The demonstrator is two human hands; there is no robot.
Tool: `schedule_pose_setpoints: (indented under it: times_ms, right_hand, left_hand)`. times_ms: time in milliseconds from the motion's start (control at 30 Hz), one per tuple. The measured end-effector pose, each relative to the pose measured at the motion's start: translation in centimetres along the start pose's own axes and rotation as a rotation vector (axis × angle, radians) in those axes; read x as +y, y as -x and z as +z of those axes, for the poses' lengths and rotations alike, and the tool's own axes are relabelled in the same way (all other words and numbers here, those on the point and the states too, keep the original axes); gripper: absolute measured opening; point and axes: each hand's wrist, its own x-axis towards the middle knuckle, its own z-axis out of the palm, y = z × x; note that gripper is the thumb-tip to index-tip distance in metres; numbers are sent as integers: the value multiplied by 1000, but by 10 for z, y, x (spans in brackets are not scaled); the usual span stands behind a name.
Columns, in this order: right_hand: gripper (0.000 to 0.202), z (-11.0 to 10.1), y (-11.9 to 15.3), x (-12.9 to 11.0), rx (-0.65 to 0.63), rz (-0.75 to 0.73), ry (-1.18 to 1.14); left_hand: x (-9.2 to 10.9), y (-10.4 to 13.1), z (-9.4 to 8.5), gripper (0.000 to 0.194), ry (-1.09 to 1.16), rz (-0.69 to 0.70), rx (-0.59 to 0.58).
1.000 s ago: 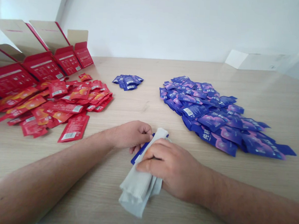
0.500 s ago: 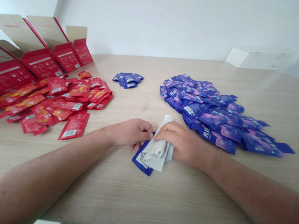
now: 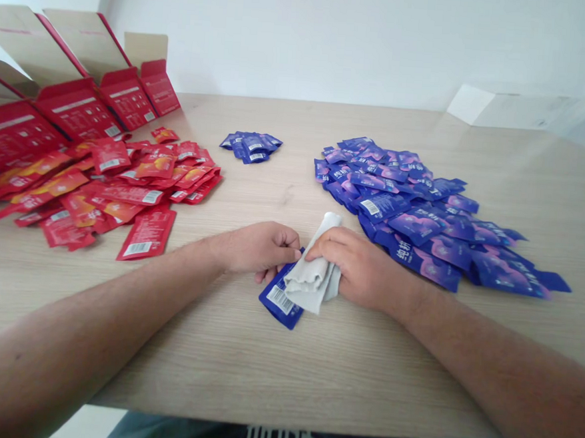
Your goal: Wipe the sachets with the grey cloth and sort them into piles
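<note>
Between my hands a blue packet (image 3: 281,300) lies on the table with its barcode side up. My left hand (image 3: 269,249) pinches the packet's upper end between thumb and curled fingers. In my right hand (image 3: 348,261) is a folded white cloth (image 3: 313,274), which rests over the right part of the packet. The cloth hides much of the packet's surface.
A large pile of blue packets (image 3: 417,228) spreads to the right, and a small blue pile (image 3: 252,147) lies farther back. Red packets (image 3: 119,190) are heaped at the left before open red boxes (image 3: 77,110). A white box (image 3: 505,110) stands at the back right.
The whole view has shifted, so the table and everything on it appear slightly higher. Both hands keep their holds, with the cloth still on the packet.
</note>
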Motion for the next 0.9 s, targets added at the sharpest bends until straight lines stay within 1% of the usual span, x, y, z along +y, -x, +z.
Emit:
schedule_pose_setpoints:
  times_ms: [100, 200, 267, 400, 467, 533, 600, 667, 733, 800, 833, 900]
  right_hand:
    - [34, -1, 0, -5, -16, -51, -36]
    - [32, -1, -1, -8, 23, -5, -7]
    - [30, 2, -1, -15, 28, 1, 2]
    - [21, 12, 0, -41, -7, -118, -48]
    - [21, 14, 1, -48, -35, -201, -75]
    - [20, 13, 2, -45, -40, -216, -72]
    - [21, 8, 2, -35, -7, -146, -31]
    - [25, 2, 1, -22, 54, -40, 10]
    - [31, -3, 1, -14, 114, 40, 13]
    - [35, -6, 1, -10, 152, 83, -8]
    - [36, -6, 1, -11, 158, 95, -16]
    - [35, -5, 1, -12, 148, 107, -28]
  left_hand:
    - [0, 0, 0, 21, 5, 8, 3]
    - [-1, -1, 1, 20, 4, 4, 21]
    - [-1, -1, 1, 19, -2, -6, 29]
    - [-1, -1, 1, 17, -6, -27, 28]
    - [-1, -1, 1, 18, 1, -29, 27]
    - [-1, -1, 1, 18, 24, -34, 23]
    - [-2, 0, 0, 18, 57, -37, 19]
    - [-4, 1, -3, 20, 87, -27, 39]
    - [-6, 2, -9, 24, 110, -4, 89]
    - [-9, 3, -21, 27, 132, 31, 174]
    - [-10, 3, -30, 27, 143, 47, 232]
    - [-13, 0, -51, 26, 164, 61, 395]
